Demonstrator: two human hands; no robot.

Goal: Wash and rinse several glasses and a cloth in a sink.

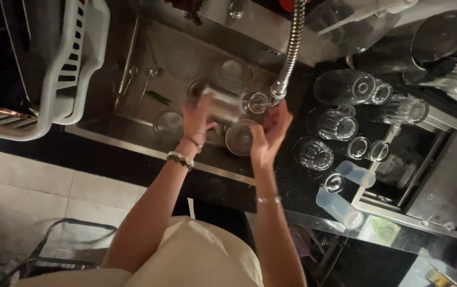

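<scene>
the left hand (195,118) is wrapped around a clear drinking glass (222,104), fingers closed on its side, holding it tilted over the steel sink (148,48) just under the faucet head (263,101). the right hand (271,130) is raised beside the glass with the palm half open and fingers spread; it sits just below the faucet head, and whether it touches the glass cannot be told through the blur.

the sink basin is crowded: another glass (239,139) stands right under the hands, round pieces lie on the bottom, and two long spoons (133,79) rest near the left wall. the near rim of the sink (133,143) runs just beneath both wrists, leaving little room downward. the flexible metal hose (292,48) rises steeply from the faucet head, close on the right hand's far side.

to the right, a dark mat (297,180) is packed with upturned glasses (340,87), ribbed ones among them, nearly touching one another. two pale blue plastic cups (340,207) lie on their sides at the mat's near edge. to the left, a white plastic rack (74,58) overhangs the counter, well apart from the hands. no readable labels or signs can be made out.
</scene>
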